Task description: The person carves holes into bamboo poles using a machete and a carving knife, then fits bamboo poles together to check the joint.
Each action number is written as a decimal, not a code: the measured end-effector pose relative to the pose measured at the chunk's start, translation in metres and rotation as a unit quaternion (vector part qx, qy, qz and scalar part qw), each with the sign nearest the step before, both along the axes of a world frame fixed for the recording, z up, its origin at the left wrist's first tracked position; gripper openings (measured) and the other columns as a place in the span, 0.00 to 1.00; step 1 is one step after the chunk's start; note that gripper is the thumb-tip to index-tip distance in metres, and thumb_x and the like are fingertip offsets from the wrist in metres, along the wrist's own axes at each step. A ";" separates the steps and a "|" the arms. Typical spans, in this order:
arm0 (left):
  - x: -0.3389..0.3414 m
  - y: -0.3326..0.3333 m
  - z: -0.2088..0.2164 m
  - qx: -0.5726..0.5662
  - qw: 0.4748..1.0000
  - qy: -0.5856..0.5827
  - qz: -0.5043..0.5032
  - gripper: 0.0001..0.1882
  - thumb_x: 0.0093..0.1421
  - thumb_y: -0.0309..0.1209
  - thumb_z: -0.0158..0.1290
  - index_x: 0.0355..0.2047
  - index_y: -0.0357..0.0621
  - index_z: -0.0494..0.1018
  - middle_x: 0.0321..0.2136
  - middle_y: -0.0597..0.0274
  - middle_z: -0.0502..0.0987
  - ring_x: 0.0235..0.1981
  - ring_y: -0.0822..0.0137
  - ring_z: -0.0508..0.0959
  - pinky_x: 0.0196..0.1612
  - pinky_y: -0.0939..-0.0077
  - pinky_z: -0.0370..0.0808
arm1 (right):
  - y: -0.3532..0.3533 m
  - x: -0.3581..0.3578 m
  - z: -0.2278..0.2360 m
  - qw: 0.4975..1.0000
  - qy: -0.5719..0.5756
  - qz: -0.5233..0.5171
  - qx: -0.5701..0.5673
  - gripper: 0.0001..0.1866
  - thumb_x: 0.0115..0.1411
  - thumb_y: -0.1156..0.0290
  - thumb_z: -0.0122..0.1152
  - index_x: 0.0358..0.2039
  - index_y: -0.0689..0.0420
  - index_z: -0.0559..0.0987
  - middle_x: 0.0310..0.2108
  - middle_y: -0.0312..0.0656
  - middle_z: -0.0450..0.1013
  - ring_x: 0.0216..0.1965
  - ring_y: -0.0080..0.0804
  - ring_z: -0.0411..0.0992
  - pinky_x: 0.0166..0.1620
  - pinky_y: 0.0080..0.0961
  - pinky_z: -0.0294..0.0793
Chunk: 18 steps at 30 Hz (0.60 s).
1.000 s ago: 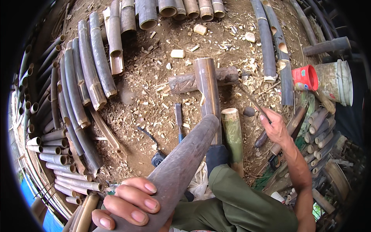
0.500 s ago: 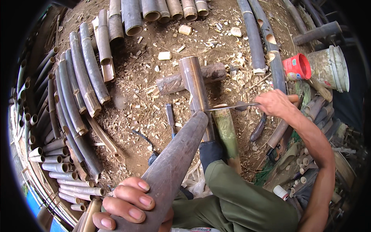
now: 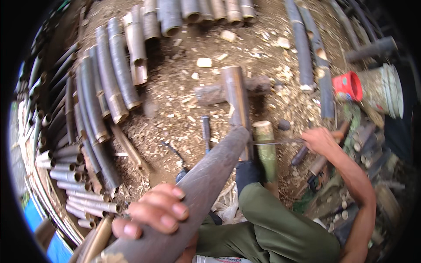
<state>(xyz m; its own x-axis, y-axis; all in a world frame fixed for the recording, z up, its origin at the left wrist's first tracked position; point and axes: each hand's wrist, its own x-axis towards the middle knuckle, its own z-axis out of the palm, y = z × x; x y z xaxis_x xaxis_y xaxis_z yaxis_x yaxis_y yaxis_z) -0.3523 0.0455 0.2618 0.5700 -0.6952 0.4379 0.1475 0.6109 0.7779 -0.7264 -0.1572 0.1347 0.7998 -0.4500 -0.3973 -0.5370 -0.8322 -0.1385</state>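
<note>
My left hand (image 3: 160,209) is wrapped round a thick grey bamboo pole (image 3: 206,175), which slants up from the lower left. The pole's far end rests against a brown bamboo piece (image 3: 237,92) that lies over a short log (image 3: 210,93). At the right, my right hand (image 3: 320,140) is closed on the handle of a long-bladed knife (image 3: 278,142). Its thin blade, blurred, points left toward the pole's far end; whether it touches is unclear. A greenish bamboo post (image 3: 266,153) stands under the blade. My knee in green trousers (image 3: 280,215) is below.
Wood chips cover the dirt floor. A chisel-like tool (image 3: 205,127) lies left of the brown bamboo. Bamboo lengths (image 3: 103,79) line the left and far sides. A red tub (image 3: 346,86) and a whitish bucket (image 3: 379,90) lie at right, near a heap of bamboo offcuts (image 3: 370,140).
The view has shifted, so the scene sits farther right. The knife hand is a little lower and the blade has come down slightly. My left hand still grips the pole.
</note>
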 end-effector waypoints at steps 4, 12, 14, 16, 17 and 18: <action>0.018 -0.044 -0.090 0.160 0.984 0.070 0.039 0.45 0.46 0.40 0.69 0.59 0.40 0.58 0.46 0.54 0.73 0.47 0.60 0.74 0.55 0.60 0.68 | 0.007 -0.014 0.051 0.994 -0.053 -0.094 0.025 0.15 0.50 0.75 0.64 0.41 0.56 0.78 0.28 0.43 0.74 0.31 0.47 0.75 0.37 0.41 0.74; 0.208 -0.137 -0.159 0.504 0.839 -0.088 0.188 0.50 0.48 0.35 0.65 0.65 0.32 0.48 0.48 0.38 0.70 0.47 0.50 0.75 0.41 0.52 0.80 | 0.071 0.018 0.044 0.932 -0.217 -0.284 0.064 0.37 0.51 0.80 0.55 0.64 0.66 0.61 0.35 0.51 0.71 0.34 0.38 0.72 0.41 0.32 0.73; 0.242 -0.145 -0.147 0.535 0.763 -0.253 0.258 0.46 0.52 0.33 0.62 0.66 0.34 0.49 0.52 0.40 0.69 0.49 0.49 0.75 0.45 0.52 0.79 | 0.081 0.028 0.037 0.906 -0.208 -0.358 0.086 0.38 0.53 0.78 0.55 0.66 0.66 0.57 0.34 0.49 0.73 0.34 0.41 0.74 0.42 0.35 0.74; 0.269 -0.144 -0.140 0.460 0.753 -0.394 0.258 0.37 0.56 0.31 0.59 0.64 0.36 0.57 0.51 0.44 0.70 0.48 0.52 0.75 0.49 0.57 0.79 | 0.087 0.042 0.029 0.890 -0.200 -0.401 0.080 0.42 0.52 0.76 0.58 0.68 0.64 0.53 0.30 0.45 0.73 0.29 0.39 0.75 0.35 0.37 0.76; 0.239 -0.155 -0.130 0.416 0.740 -0.441 0.291 0.32 0.58 0.31 0.59 0.60 0.35 0.62 0.49 0.44 0.71 0.47 0.55 0.75 0.51 0.62 0.77 | 0.089 0.049 0.029 0.877 -0.215 -0.425 0.067 0.43 0.52 0.77 0.59 0.68 0.64 0.52 0.30 0.47 0.73 0.30 0.39 0.75 0.35 0.36 0.76; 0.201 -0.156 -0.123 0.399 0.805 -0.372 0.234 0.30 0.61 0.39 0.57 0.59 0.36 0.65 0.48 0.45 0.75 0.48 0.55 0.76 0.49 0.60 0.76 | 0.090 0.062 0.030 0.862 -0.230 -0.448 0.053 0.44 0.51 0.78 0.59 0.68 0.64 0.51 0.30 0.48 0.74 0.31 0.40 0.76 0.35 0.36 0.77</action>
